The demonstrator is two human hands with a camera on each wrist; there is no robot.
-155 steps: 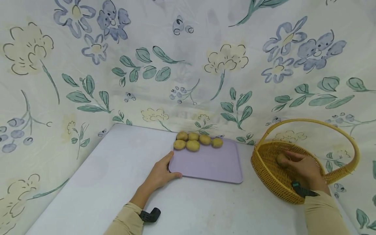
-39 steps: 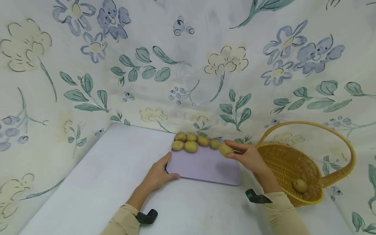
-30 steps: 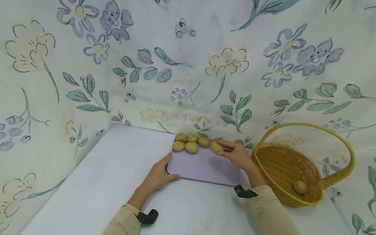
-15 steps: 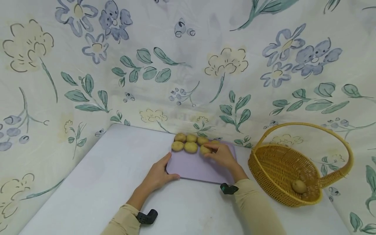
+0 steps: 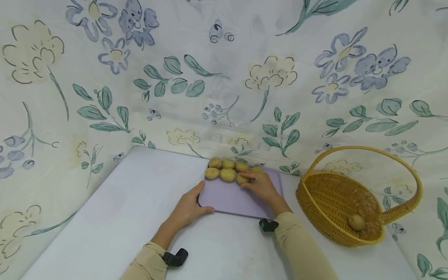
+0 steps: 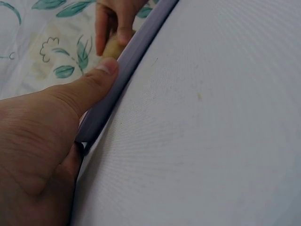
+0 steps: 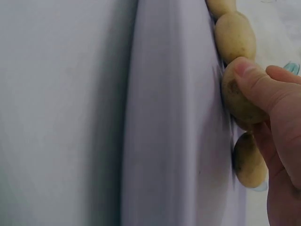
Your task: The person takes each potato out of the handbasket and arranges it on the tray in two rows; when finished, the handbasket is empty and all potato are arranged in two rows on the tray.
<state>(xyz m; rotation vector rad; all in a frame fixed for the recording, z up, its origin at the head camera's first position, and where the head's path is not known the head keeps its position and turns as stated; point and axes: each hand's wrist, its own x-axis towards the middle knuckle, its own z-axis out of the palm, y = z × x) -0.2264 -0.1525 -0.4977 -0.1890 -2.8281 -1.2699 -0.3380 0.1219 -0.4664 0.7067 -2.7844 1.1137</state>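
A lilac tray (image 5: 231, 198) lies on the white table, with several potatoes (image 5: 228, 174) in two rows along its back edge. My left hand (image 5: 189, 206) grips the tray's left side; in the left wrist view the thumb (image 6: 89, 87) lies on the rim. My right hand (image 5: 263, 187) pinches a potato (image 7: 242, 94) between thumb and fingers, at the right end of the front row. That potato touches or nearly touches its neighbour (image 7: 235, 37). Another potato (image 7: 249, 160) shows behind the hand, and the fingers partly hide the back row's right end.
To the right stands a wicker basket (image 5: 315, 210) with a tall arched handle, one potato (image 5: 356, 223) lying inside it. A floral cloth (image 5: 224, 97) hangs behind the table (image 5: 140, 194). Both wrists wear black devices (image 5: 176, 257).
My right hand has gone from the basket to the tray, carrying a potato leftward to the front row's end. It has barely moved in the last half second. My left hand keeps its grip.
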